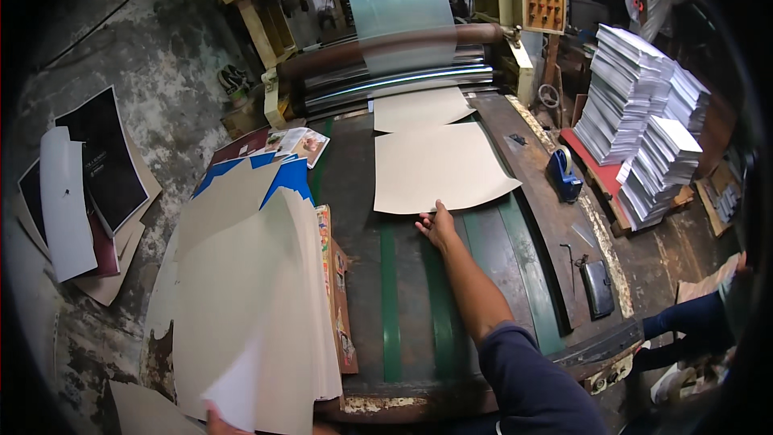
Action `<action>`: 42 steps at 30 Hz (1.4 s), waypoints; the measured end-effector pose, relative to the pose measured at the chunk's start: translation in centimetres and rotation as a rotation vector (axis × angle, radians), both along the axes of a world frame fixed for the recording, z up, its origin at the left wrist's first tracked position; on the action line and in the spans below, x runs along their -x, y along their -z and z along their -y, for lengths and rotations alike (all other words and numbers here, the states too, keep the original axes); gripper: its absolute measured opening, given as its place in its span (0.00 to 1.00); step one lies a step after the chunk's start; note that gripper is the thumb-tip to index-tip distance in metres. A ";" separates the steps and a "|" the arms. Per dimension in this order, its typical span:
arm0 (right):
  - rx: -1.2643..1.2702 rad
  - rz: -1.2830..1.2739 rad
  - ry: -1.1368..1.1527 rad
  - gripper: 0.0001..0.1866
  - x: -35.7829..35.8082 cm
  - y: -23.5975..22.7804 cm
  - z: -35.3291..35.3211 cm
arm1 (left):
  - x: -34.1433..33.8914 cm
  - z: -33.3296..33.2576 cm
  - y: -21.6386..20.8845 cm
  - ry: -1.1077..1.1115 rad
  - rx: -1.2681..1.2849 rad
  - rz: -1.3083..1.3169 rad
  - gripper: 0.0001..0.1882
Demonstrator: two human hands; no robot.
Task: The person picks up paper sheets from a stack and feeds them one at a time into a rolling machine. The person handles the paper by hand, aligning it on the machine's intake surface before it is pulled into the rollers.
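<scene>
Hands: left hand (221, 423) grasping lifted sheet (241, 391) | right hand (439, 228) half-open, touching near edge of cream sheet (439, 169)

The person's left grip (219, 424) is cut off by the lower edge, only a little showing beside a blurred, lifted sheet corner (241, 387). The farther beige sheet (423, 107) has its far end hidden at the rollers (403, 84). Print on the dark sheets (101, 141) is too small to read. A co-worker (684, 322) is cropped at right.
</scene>
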State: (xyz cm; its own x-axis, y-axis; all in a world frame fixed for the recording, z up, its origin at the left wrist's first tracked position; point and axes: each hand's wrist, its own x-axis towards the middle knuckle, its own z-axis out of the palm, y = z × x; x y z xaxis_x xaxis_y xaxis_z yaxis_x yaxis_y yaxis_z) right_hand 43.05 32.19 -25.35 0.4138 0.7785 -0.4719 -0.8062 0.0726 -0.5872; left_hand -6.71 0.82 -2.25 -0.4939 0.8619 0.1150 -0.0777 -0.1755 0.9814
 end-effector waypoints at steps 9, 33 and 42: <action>-0.473 0.103 -0.770 0.36 8.8 -13.1 14.5 | -1.8 1.6 3.1 0.050 -0.331 -0.577 0.27; 0.044 -0.046 -0.341 0.17 8.2 -1.0 21.2 | -5.7 2.9 1.1 0.375 -0.138 -1.157 0.22; 0.005 -0.023 -0.255 0.24 4.3 -0.3 13.7 | -5.6 3.2 -0.4 0.403 -0.059 -1.009 0.20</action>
State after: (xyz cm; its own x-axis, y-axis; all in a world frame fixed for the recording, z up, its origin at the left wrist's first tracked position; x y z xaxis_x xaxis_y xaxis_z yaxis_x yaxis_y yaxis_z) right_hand 38.72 18.48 -25.05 0.1938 0.8538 -0.4832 -0.8111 -0.1376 -0.5684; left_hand -1.13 -2.42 -1.89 0.1691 0.9192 0.3557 0.6974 -0.3666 0.6159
